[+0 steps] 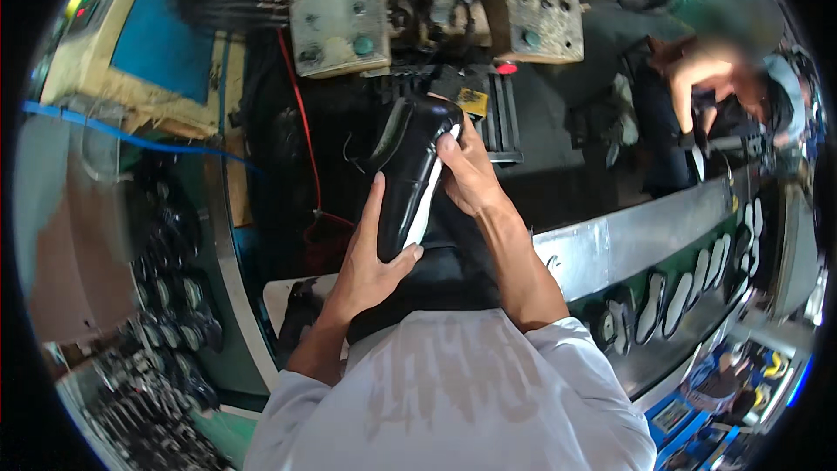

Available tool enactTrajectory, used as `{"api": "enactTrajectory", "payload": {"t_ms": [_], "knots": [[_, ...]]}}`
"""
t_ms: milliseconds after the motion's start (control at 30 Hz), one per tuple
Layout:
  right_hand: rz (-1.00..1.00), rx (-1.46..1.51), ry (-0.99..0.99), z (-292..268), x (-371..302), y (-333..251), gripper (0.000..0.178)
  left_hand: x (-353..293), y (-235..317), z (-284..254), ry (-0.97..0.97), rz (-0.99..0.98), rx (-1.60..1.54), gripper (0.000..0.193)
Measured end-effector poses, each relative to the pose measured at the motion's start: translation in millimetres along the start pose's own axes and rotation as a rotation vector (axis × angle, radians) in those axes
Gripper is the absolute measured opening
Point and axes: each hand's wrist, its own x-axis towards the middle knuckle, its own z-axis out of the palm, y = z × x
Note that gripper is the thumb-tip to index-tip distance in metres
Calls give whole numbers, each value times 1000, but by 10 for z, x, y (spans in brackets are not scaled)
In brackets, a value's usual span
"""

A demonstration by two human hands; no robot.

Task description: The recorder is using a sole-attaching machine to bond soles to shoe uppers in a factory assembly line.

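Observation:
A glossy black shoe (410,183) hangs in front of my body, tilted on its side, with its open top to the left and a white strip of its underside to the right. My left hand (370,253) grips its near end, fingers along the black upper and thumb by the white underside. At the far end, my right hand (471,170) holds it with the thumb pressed on the edge of the sole side; its other fingers are partly hidden behind the shoe. A loose thread or thin cord shows at the left of the shoe's opening.
Ahead stands a machine with two pale button boxes (340,26). A red cable (301,113) runs down to the left of the shoe. On the right, a metal ledge (628,244) borders a rack of several shoes (649,305). Another person (706,87) works at far right.

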Motion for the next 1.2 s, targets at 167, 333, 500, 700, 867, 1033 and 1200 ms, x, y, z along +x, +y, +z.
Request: {"api": "enactTrajectory", "payload": {"t_ms": [167,333,500,700,867,1033,1200], "knots": [[111,137,-246,494,45,346,93,-577,-162,-321,113,10,133,110],[303,-79,-366,1015,180,597,77,-1081,-411,-420,359,68,-160,111],[341,-553,-624,1857,178,1184,65,-1940,-644,-546,774,-103,-382,115],[505,-572,-652,1879,279,1346,48,-3233,-1073,-872,1487,-288,-323,102],[624,-546,-470,1363,342,1440,42,-4363,-2099,-1000,1693,-687,-363,103],[653,-530,-370,908,312,1364,43,-5058,-2660,-1084,1175,-1436,300,74],[495,-583,-183,390,179,763,44,-4750,-2112,-1743,741,-1263,1041,38]]}}
